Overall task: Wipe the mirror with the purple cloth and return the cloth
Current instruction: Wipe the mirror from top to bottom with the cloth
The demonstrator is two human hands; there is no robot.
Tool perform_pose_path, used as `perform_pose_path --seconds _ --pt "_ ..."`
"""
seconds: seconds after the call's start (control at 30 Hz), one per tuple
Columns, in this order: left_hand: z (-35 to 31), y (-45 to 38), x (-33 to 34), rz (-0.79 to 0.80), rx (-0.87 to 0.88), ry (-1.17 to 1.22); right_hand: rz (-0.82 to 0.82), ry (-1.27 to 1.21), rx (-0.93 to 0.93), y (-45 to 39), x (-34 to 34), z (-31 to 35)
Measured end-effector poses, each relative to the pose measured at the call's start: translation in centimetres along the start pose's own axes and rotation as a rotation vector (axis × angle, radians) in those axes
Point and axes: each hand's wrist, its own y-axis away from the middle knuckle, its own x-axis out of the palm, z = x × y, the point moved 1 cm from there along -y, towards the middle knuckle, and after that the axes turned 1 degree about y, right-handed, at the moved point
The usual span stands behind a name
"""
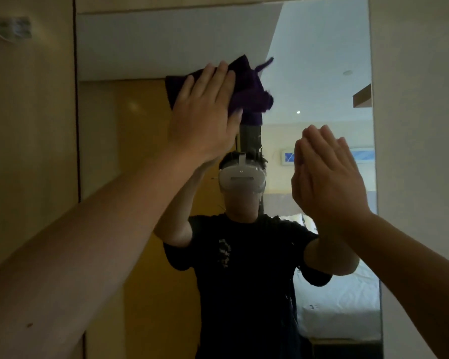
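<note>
**Two hands raised to a tall mirror, one pressing the cloth**

One view only, from the head camera, looking straight at the glass.

The mirror (309,73) is a tall panel standing upright, its long axis running from twelve to six o'clock, set between a wooden wall panel (29,151) at nine o'clock and a pale wall (420,125) at three o'clock.

The purple cloth (246,86) sits in the upper middle of the glass, toward twelve o'clock from the centre. It is bunched and crumpled rather than spread, its longer side lying roughly from nine to three o'clock, with one thin corner flicking up toward one o'clock and a flap hanging down toward six.

The left hand (205,112) lies flat over the cloth's nine o'clock side, fingers stretched out, close together and aimed at about one o'clock, pinning the cloth against the mirror with the palm instead of clenching it.

The right hand (327,182) is held up at about three o'clock from centre, well apart from the cloth, fingers straight and pointing to twelve, holding nothing. Whether its palm actually touches the glass I cannot tell.

The mirror reflects the person in a dark T-shirt (244,275) and white headset (241,178), with a bed (340,301) toward five o'clock.
</note>
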Motion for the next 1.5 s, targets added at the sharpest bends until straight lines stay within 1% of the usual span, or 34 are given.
perform_pose_path --seconds 0.13,0.27,0.4,0.5,0.57,0.6,0.73,0.83,0.97,1.07,1.17,1.27,1.37,1.5 --pt "-2.9 7.5 0.4 0.058 0.073 -0.016 0.027 0.033 0.001 0.1 -0.2 0.2" --pt "-5.4 13.2 0.5 0.124 0.112 0.019 0.078 0.081 -0.005 -0.1 -0.5 0.1" --pt "-8.1 19.0 0.8 0.193 0.177 -0.013 0.124 0.096 -0.009 0.1 -1.0 -0.3" --pt "-8.2 19.9 0.9 0.153 0.196 -0.005 0.171 0.126 -0.047 0.3 -1.4 -0.8" --pt "-7.2 18.3 1.0 0.12 0.204 0.035 0.176 0.137 -0.075 0.0 -1.7 -1.7" --pt "-6.5 16.7 1.0 0.109 0.173 0.062 0.17 0.147 -0.077 -0.2 -1.9 -2.2" --pt "-4.1 6.6 0.0 0.011 -0.067 0.099 0.164 0.152 -0.061 -0.5 -2.1 -3.5" --pt "-3.8 -1.6 -1.0 0.018 -0.168 0.101 0.151 0.136 -0.063 -0.5 -1.8 -3.7" --pt "-4.6 -9.4 -1.0 0.01 -0.177 0.07 0.116 0.118 -0.077 -0.1 -1.3 -4.1" --pt "-5.1 -10.4 -0.3 0.005 -0.148 0.019 0.071 0.096 -0.071 0.1 -0.9 -4.3" --pt "-5.1 -7.8 0.3 -0.017 -0.032 0.026 0.033 0.078 -0.044 0.3 -0.9 -4.3" --pt "-6.2 -3.5 0.3 0.013 0.037 0.047 -0.004 0.062 -0.04 0.4 -1.2 -4.2" --pt "-8.0 2.8 0.4 0.06 0.085 0.037 -0.025 0.052 -0.034 0.3 -1.5 -4.3" --pt "-10.3 12.4 0.8 0.125 0.147 0.044 0.027 0.058 -0.033 0.5 -2.1 -4.6"
